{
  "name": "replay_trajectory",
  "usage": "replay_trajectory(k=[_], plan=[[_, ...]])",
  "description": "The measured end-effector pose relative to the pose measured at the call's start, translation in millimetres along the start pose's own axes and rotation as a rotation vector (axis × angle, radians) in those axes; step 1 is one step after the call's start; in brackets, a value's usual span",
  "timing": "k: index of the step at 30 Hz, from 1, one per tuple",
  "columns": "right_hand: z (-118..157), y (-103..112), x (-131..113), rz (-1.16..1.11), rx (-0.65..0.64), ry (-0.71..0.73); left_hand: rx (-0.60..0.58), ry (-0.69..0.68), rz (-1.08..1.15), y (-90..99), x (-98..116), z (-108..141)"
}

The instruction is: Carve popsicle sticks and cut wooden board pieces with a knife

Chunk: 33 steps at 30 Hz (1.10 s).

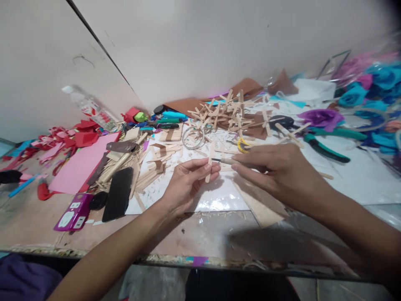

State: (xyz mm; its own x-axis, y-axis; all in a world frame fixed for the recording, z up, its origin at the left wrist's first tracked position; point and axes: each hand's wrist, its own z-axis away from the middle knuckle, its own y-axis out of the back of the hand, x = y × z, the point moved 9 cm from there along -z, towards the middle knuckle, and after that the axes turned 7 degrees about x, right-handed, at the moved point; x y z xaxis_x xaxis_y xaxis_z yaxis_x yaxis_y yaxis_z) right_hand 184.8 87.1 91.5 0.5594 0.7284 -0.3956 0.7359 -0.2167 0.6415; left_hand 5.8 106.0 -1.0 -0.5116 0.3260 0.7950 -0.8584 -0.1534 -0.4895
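- While my left hand (184,179) pinches a pale, flat wooden craft stick (210,167) above the glossy white sheet (219,202), my right hand (272,167) grips a slim, dark-tipped tool (224,161) by its pale end.
- Bare room lies on the worn brown tabletop (200,234) between the sheet and its rough front edge; a thin beige panel (263,207) overhangs the sheet's near edge.
- A tangled heap of crossed wooden sticks (224,115) crowds the sheet's far side, and a black rectangular phone (117,194) lies just left of it.
- The held stick is narrow and plain, nearly upright, leaning slightly.
- My fingers cover part of the stick; I cannot tell whether the tool's tip touches it.
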Motion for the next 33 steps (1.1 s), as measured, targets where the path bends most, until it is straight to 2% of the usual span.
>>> replay_trajectory(k=[10,19,24,29,33], plan=[[0.5,2.3,-3.5,0.059,0.047,0.053,-0.014,0.019,0.018,-0.9,-0.8,1.2],[4.2,-2.8,-6.2,0.088,0.003,0.075,-0.028,0.053,-0.012,-2.2,-2.0,1.9],[3.5,-3.1,-6.9,0.022,0.015,0.112,-0.071,0.054,-0.004,-4.9,-0.4,1.4],[0.4,-5.6,1.7,-0.145,0.035,0.025,-0.108,0.062,0.008,-6.1,1.5,3.0],[3.9,-7.5,-2.4,-0.078,0.054,0.059,-0.103,0.05,-0.006,-4.3,3.1,3.6]])
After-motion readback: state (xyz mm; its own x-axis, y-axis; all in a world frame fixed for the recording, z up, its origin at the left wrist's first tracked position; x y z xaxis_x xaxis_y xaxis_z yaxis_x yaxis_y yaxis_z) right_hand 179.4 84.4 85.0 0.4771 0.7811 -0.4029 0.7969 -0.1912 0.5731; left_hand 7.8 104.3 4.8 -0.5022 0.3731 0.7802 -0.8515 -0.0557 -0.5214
